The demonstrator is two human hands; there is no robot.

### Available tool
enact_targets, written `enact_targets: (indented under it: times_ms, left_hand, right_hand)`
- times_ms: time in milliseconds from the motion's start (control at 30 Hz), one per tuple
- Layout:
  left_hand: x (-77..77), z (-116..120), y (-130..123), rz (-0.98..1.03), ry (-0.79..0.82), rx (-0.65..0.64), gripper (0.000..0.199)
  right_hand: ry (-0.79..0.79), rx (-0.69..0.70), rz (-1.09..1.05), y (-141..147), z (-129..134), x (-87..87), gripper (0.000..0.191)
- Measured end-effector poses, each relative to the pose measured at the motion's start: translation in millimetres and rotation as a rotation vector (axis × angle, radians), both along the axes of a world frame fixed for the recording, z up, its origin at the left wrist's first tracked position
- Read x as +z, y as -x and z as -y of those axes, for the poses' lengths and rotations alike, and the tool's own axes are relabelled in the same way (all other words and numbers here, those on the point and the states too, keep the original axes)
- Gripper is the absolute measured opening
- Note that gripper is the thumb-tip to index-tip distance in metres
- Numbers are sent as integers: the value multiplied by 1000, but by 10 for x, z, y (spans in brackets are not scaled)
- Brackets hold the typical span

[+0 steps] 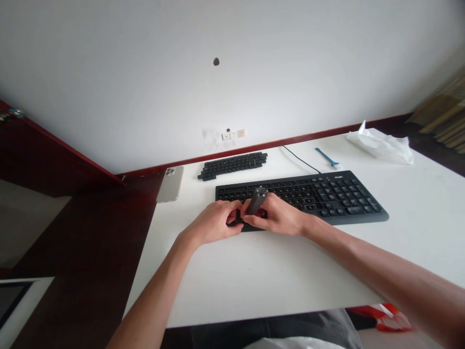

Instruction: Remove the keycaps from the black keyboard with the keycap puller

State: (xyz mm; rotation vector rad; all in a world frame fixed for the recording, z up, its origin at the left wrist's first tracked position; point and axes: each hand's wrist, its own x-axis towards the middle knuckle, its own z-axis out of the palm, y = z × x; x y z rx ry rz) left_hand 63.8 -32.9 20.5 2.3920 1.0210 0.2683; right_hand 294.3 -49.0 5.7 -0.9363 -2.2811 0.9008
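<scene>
A grey handheld tool (257, 201) stands tilted upward between my two hands, just above the near edge of a black keyboard (301, 196), toward its left end. My right hand (276, 215) is clenched around the tool's lower part, and its top sticks out above my fingers. My left hand (213, 223) is curled closed beside it, with its fingertips meeting the tool's lower end; I cannot tell whether they grip the tool or something beneath it. Both hands rest over the keyboard's near edge. Beyond the keyboard lies a block of loose black keycaps (232, 165). To its left, a pale gold smartphone (170, 184) lies with its camera lenses facing up at the edge of the white desk (189, 271). Toward the back right are a small blue brush (327, 157) and a crumpled, translucent white plastic bag (379, 145). A black keyboard cable (300, 159) runs back toward the wall.
</scene>
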Motion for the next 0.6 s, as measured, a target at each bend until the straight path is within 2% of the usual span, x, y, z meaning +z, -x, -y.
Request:
enact_targets:
  times_ms: [133, 267, 467, 600]
  left_hand:
    - [-7, 7, -20, 37, -20, -12, 19]
    - [-36, 7, -14, 49, -42, 9, 22]
    - [-56, -27, 17, 123, -48, -16, 8]
    - [-62, -49, 16, 118, -75, -48, 8]
  right_hand:
    - [34, -1, -7, 11, 4, 0, 11]
    - [58, 4, -26, 18, 13, -9, 10]
    - [125, -31, -23, 59, 54, -9, 8]
    - [198, -86, -79, 120, 77, 35, 16]
